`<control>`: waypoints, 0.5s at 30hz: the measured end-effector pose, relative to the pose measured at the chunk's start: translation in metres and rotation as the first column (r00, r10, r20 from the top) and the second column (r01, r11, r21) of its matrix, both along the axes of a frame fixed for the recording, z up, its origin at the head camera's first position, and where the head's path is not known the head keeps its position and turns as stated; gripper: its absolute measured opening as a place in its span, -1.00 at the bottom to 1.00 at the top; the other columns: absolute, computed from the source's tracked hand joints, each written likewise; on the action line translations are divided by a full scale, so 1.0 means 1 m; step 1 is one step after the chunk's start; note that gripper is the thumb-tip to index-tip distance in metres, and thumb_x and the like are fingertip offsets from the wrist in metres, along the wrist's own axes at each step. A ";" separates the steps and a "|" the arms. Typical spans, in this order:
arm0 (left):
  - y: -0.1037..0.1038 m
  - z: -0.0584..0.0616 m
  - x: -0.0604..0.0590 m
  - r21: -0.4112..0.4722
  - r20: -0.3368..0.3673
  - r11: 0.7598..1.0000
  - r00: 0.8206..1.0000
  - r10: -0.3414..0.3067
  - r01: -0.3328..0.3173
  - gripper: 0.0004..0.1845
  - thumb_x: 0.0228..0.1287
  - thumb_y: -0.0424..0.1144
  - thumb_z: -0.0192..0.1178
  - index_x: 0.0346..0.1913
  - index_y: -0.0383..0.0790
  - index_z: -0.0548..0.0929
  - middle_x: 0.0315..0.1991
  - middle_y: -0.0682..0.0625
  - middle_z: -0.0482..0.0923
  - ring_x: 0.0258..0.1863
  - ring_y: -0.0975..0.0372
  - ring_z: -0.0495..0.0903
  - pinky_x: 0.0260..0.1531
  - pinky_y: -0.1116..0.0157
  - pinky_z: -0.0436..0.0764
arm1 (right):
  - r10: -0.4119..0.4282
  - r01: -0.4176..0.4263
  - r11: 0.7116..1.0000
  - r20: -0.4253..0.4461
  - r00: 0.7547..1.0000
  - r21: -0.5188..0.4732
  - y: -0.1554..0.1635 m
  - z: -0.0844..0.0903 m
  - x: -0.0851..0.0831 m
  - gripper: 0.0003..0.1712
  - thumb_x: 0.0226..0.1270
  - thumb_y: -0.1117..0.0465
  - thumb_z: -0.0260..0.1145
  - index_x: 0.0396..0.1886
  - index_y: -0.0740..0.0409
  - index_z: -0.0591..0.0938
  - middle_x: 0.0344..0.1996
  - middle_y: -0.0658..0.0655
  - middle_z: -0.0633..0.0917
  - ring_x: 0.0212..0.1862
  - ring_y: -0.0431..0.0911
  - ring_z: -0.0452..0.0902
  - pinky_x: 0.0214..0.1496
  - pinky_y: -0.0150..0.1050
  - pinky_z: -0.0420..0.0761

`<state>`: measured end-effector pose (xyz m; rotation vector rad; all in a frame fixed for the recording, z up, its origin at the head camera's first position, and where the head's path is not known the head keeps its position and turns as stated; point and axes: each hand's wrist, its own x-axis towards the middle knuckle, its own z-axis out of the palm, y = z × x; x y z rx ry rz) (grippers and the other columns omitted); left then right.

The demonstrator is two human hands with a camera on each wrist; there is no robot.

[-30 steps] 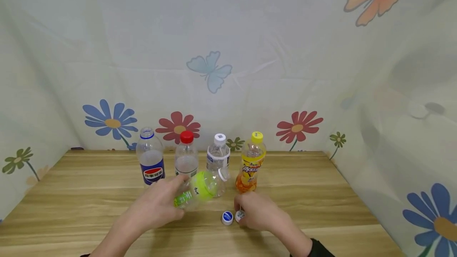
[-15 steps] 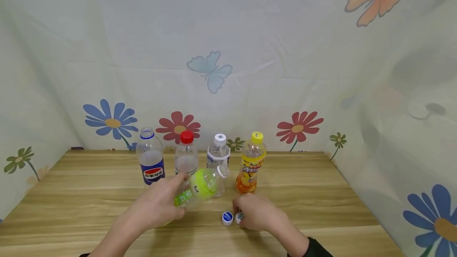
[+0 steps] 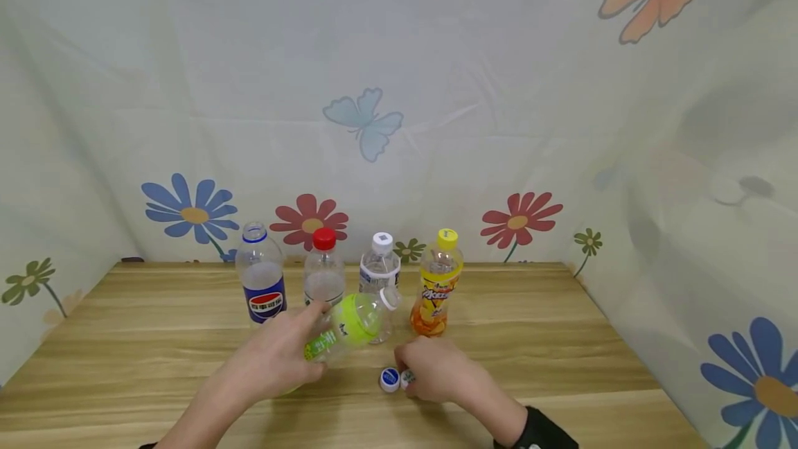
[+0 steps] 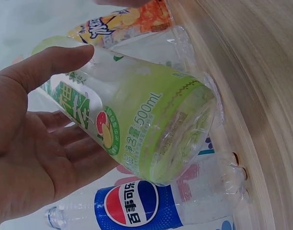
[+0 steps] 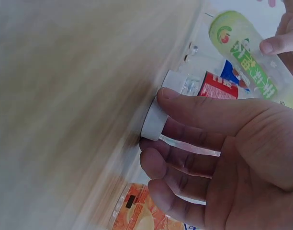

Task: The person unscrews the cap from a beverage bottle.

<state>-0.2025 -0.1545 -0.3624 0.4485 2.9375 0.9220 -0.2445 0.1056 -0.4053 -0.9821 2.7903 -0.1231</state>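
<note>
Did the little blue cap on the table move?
Yes. The small blue-topped plastic cap slid a bit left, pushed by the right hand; it now lies farther left of the orange-labelled yellow-capped bottle.

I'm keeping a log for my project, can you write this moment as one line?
left hand: holds green-label bottle tilted | right hand: pinches white cap on table | blue cap beside it

light: bright, even, soft shadows | wrist views: motion-blurred tabletop | head: sharp
</note>
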 end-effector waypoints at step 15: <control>0.001 0.000 0.001 -0.016 0.016 1.000 1.000 0.001 0.000 -0.23 -0.06 -0.26 0.65 0.27 -0.10 0.52 0.14 -0.06 0.65 0.06 0.06 0.65 0.06 -0.10 0.65 | 0.024 -0.024 1.000 -0.005 1.000 0.012 -0.010 0.000 -0.001 -0.77 0.13 0.17 0.59 -0.32 -0.04 0.65 -0.45 -0.16 0.57 -0.39 -0.27 0.45 -0.39 -0.30 0.53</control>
